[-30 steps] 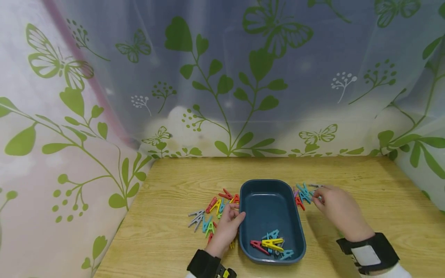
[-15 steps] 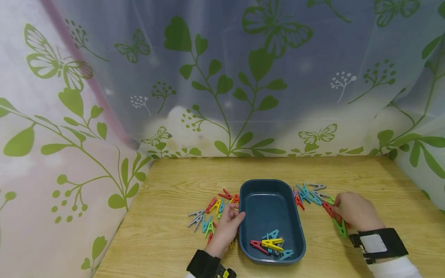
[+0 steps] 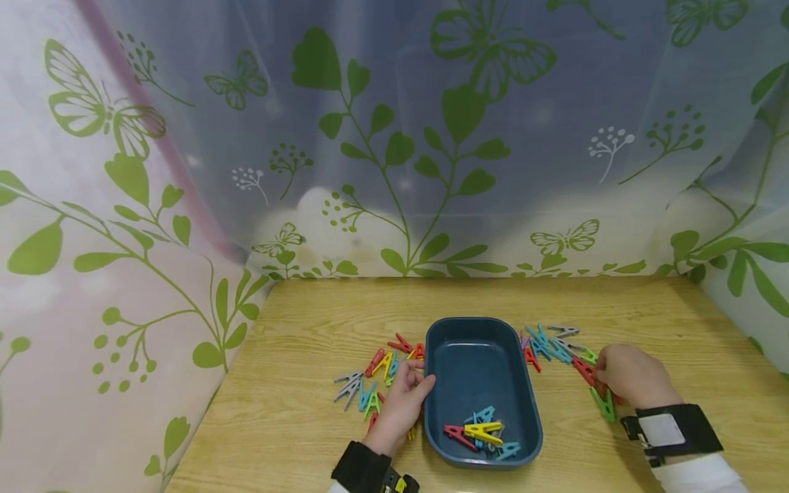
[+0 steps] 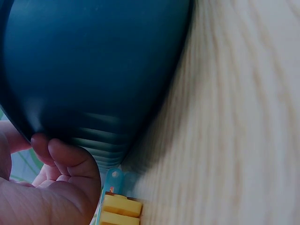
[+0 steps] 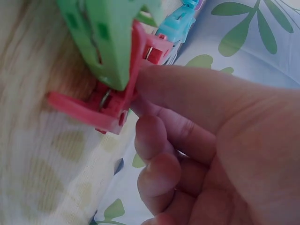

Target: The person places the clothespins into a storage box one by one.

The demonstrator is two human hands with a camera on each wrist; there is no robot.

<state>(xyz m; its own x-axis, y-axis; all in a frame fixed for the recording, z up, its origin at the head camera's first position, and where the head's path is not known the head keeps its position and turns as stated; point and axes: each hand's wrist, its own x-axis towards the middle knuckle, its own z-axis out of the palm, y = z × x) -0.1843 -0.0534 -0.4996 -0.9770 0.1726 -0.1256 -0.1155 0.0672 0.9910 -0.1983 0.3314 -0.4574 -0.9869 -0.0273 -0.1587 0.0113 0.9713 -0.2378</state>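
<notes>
A dark blue plastic bin stands on the table with several clothespins in its near end, a yellow clothespin on top. My left hand holds the bin's left wall, thumb at the rim and fingers curled against the outside. To the right of the bin, my right hand pinches a red clothespin between thumb and forefinger, low at the table. A green clothespin lies close in front of it and partly covers it. My hand hides part of the red ones in the head view.
Several mixed clothespins lie left of the bin, some under my left hand. Another loose group with blue clothespins spreads between the bin and my right hand. A patterned curtain rises behind the wooden table.
My right hand has moved right and nearer from the blue and grey clothespins to the red and green ones, staying there over the last half second. My left hand and the bin stay put.
</notes>
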